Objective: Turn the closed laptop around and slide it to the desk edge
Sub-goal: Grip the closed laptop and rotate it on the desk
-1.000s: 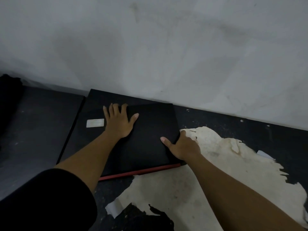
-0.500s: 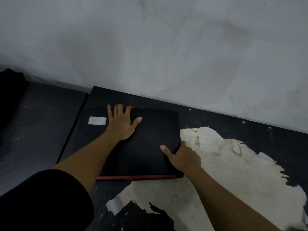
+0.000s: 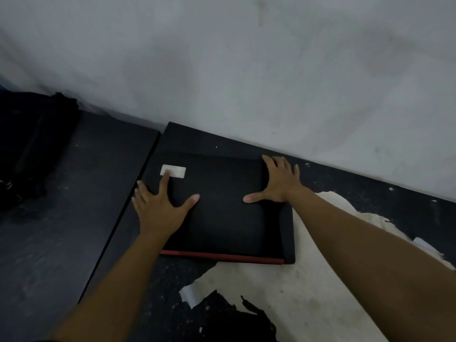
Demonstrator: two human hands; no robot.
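Hands (image 3: 158,208) (image 3: 280,185) flat on closed laptop (image 3: 222,218), fingers (image 3: 164,180) splayed wide, gripping nothing.

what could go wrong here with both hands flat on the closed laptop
Neither hand has a grip: the left hand and right hand only press flat on the laptop, so palms may slip instead of moving it. Its near right corner sits on the torn pale patch, whose ragged edges could snag a slide. The wall stands close behind, limiting room to turn.
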